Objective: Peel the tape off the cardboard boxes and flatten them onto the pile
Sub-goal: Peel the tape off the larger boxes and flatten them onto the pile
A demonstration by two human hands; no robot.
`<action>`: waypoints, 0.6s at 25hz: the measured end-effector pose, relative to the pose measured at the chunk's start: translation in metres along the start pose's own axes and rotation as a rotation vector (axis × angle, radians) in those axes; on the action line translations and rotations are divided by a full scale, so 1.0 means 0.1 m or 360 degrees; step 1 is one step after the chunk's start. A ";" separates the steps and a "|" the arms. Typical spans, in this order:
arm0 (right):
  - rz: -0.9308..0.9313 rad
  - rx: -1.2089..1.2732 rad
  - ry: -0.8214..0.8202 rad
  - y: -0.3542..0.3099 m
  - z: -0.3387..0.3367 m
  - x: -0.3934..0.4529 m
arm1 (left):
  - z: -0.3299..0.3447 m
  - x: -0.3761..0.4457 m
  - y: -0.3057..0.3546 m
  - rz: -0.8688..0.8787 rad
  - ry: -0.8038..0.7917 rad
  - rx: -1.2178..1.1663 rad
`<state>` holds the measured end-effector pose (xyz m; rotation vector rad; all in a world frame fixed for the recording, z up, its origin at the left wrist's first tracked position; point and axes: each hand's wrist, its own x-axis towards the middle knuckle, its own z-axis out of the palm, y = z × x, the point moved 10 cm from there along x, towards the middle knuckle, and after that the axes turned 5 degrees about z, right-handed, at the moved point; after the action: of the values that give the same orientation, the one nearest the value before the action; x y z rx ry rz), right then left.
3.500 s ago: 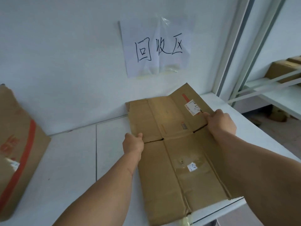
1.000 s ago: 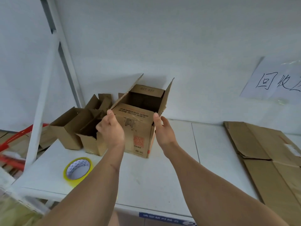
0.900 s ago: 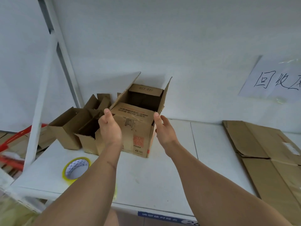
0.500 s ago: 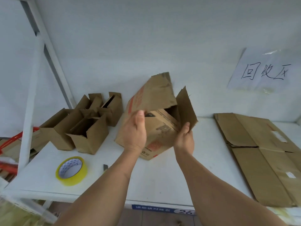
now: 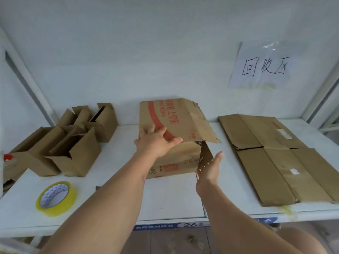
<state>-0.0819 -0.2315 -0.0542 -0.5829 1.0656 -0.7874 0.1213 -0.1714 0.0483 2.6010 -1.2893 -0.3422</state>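
I have the brown red-printed cardboard box (image 5: 174, 136) on the white shelf (image 5: 170, 198), pile of flattened brown cardboard (image 5: 275, 154) at three o'clock. My left hand (image 5: 156, 142) presses flat-fingered on top; my right hand (image 5: 209, 171), fingers straight, touches the side flap. Pressing before untaping could tear it.

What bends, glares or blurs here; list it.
Head view: wide-angle bowing curves the shelf upright at left; glare shines off the plastic over the paper sign; soft even light, faint shadow behind the box; the tape roll looks slightly soft.
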 end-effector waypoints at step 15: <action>-0.0498 -0.1117 0.0018 -0.58 0.43 0.30 | -0.14 0.12 -0.73 -0.0083 0.0322 -0.0785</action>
<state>-0.0503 -0.2881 -0.0100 -1.3665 1.2777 -0.6709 0.1874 -0.1364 0.0386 2.1876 -0.9295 -0.3437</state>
